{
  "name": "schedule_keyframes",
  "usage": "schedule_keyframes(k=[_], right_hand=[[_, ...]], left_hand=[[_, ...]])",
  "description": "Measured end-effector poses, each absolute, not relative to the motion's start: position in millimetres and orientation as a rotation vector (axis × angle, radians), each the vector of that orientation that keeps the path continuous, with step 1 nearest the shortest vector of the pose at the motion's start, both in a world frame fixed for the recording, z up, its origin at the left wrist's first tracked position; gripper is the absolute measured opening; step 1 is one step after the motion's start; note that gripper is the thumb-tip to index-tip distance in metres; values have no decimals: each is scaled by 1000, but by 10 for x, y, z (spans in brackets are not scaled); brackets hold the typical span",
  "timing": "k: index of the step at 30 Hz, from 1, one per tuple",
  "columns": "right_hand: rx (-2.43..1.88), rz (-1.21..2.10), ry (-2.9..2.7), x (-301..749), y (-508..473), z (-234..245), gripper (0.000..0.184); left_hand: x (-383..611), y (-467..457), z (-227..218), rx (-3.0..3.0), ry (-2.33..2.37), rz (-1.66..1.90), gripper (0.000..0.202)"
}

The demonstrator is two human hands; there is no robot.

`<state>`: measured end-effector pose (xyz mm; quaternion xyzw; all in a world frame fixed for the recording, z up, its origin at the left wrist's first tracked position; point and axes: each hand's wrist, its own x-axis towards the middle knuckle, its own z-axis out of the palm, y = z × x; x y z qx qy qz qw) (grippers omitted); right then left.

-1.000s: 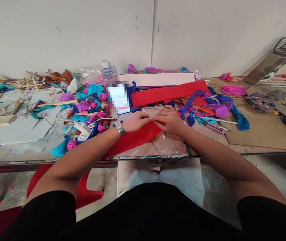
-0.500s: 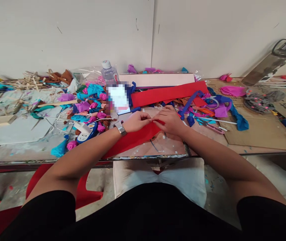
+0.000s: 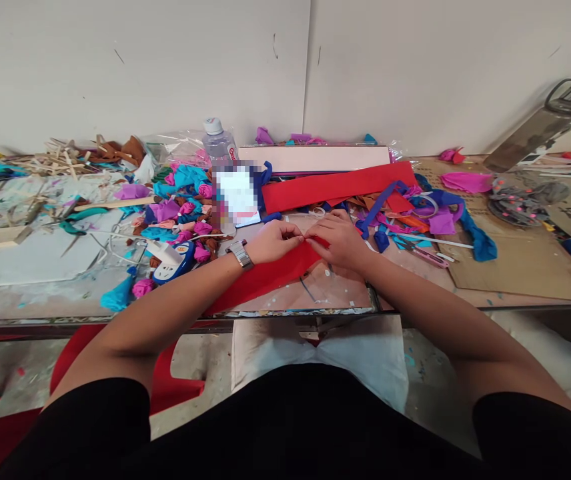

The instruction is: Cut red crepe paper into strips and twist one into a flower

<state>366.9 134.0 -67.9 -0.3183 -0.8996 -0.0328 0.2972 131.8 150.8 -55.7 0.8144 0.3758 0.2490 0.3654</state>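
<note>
A long red strip of felt [image 3: 260, 279] lies slantwise across the table's front edge, running under my left forearm. My left hand [image 3: 273, 241], with a metal watch on the wrist, pinches the strip's upper end. My right hand [image 3: 338, 241] meets it there, fingers curled over the same end of the strip. Both hands are closed on the red material. A wider red strip [image 3: 335, 187] lies flat just behind my hands.
Small rolled fabric rosettes in pink, purple, brown and teal [image 3: 185, 213] are heaped at the left of my hands, beside a blue-white power strip [image 3: 173, 261]. A water bottle [image 3: 217, 143], blue ribbon scraps [image 3: 465, 227], cardboard [image 3: 515, 260] and wooden sticks [image 3: 65, 160] crowd the table.
My hands stay together on the end of the red strip with only slight finger movement. Nothing else has moved.
</note>
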Motion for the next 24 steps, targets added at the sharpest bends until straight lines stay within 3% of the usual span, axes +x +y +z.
schedule_keyframes(k=[24], right_hand=[[-885, -112, -2388, 3650, 1309, -646, 13]], left_hand=[[1364, 1307, -506, 2573, 1156, 686, 25]])
